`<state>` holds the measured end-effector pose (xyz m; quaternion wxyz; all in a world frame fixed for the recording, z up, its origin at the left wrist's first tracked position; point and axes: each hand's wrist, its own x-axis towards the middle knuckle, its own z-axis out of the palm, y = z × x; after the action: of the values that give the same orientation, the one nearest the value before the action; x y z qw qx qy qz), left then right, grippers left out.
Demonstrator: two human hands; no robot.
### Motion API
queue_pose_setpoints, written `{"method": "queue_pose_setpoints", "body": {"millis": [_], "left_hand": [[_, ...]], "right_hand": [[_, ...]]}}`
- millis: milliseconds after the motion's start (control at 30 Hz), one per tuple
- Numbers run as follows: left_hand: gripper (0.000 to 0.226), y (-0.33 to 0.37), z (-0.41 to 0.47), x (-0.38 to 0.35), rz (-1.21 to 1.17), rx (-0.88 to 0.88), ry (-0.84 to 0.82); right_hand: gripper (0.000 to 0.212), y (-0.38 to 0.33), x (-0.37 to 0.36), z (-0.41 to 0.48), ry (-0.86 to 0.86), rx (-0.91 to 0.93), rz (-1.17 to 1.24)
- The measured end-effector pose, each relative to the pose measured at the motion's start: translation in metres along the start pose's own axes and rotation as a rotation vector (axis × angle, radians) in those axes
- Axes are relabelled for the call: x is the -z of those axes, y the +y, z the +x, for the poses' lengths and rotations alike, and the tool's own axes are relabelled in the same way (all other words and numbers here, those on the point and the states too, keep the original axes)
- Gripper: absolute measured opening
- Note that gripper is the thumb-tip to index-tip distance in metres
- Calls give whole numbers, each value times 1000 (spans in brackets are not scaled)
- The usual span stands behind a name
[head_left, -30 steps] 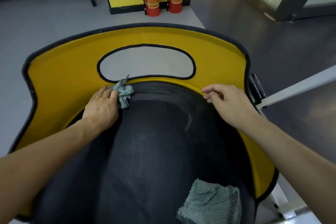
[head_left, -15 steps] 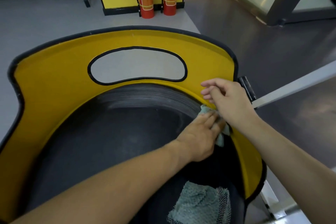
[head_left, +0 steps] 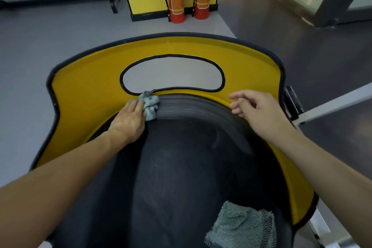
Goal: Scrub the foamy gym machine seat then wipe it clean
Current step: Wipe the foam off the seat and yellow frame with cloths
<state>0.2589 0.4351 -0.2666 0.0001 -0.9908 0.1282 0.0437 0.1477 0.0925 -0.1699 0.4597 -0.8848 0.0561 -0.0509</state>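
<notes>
**Left hand back at the rear seam**

Your left hand has swung back across the seat, from the right edge half a second ago to the left end of the ribbed rear seam. The seat is the big black pad in front of you, cupped by the yellow shell. It looks firm and slightly damp, so expect the cloth to glide. A spare towel lies on the seat's near right. Your right hand rests at the right of the seam, fingers loosely curled and holding nothing. Your left hand, fingers together, presses the small cloth down into the seam. The cloth is soft and limp: keep it bunched under your fingertips, or it will slide out.
</notes>
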Motion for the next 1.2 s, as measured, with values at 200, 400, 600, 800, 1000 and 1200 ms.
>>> {"method": "queue_pose_setpoints", "body": {"millis": [200, 400, 600, 800, 1000, 1200], "left_hand": [[54, -4, -34, -16, 163, 108, 18], [60, 93, 4, 1, 106, 65, -45], [68, 269, -12, 0, 154, -441, -71], [61, 238, -13, 4, 45, -381, -116], [60, 88, 7, 12, -5, 23, -127], [61, -23, -51, -2, -63, 204, -100]], "right_hand": [[31, 2, 3, -8, -3, -6, -16], [30, 4, 20, -16, 15, -14, 42], [33, -7, 19, -8, 77, 29, 185], [35, -19, 3, 3, 57, 97, 200], [30, -13, -13, 3, 6, 74, 43], [27, -8, -29, 3, -23, -1, -47]]}}
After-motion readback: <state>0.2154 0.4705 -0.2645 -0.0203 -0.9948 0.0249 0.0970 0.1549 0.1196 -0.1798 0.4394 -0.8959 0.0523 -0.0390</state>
